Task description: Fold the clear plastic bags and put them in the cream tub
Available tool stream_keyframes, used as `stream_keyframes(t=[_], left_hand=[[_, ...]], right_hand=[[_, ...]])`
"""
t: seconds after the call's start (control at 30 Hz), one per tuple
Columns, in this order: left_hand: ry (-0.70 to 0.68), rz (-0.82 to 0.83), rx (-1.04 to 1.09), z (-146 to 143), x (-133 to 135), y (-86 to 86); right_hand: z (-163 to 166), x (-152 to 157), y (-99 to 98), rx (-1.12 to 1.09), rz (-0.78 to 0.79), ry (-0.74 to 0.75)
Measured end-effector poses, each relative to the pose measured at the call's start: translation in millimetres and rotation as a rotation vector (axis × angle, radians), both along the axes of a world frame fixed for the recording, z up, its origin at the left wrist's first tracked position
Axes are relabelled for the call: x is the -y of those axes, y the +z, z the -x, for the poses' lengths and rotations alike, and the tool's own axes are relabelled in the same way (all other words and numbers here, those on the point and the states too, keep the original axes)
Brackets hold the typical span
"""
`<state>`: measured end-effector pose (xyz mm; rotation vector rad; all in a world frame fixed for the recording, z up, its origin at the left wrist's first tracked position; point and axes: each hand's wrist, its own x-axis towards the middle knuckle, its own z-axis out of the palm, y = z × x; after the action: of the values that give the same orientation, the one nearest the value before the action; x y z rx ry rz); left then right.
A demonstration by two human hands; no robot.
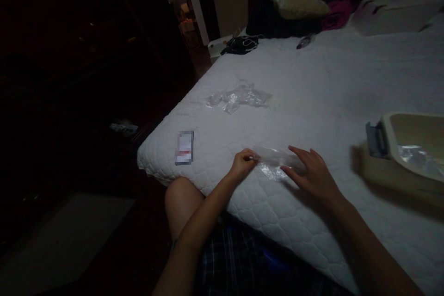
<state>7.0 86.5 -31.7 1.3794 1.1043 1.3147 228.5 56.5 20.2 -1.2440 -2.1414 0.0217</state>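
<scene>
A clear plastic bag [274,161] lies flat on the white quilted bed [312,88] near its front edge. My left hand [243,163] pinches the bag's left end with closed fingers. My right hand [310,172] rests on the bag's right part, fingers stretched out flat. A heap of more clear plastic bags [239,97] lies further back on the bed. A small dark card or packet [184,147] lies near the bed's left corner.
A beige bin [409,157] with clear plastic inside sits on the bed at the right. Pillows and clothes [298,9] pile up at the far end. Dark floor and a doorway [183,14] lie to the left. My knee [180,199] is by the bed's edge.
</scene>
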Motion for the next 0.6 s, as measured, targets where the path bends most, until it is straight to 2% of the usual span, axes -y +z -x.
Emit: stream_keyframes(t=[0.07,0.2,0.37,0.6], left_hand=[[-0.007,-0.009,-0.001,0,0,-0.2],[-0.006,0.017,-0.022,1,1,1.5],[0.032,0.085,-0.097,1,1,1.8],[0.062,0.064,-0.123,-1,2,0.3]], right_hand=[[-3,1,-1.5,0.008,-0.044,0.002],[-12,6,-6.6,0.079,-0.111,0.099],[-18,13,-21.2,0.158,-0.221,0.133],[-18,18,-30.1,0.145,-0.079,0.180]])
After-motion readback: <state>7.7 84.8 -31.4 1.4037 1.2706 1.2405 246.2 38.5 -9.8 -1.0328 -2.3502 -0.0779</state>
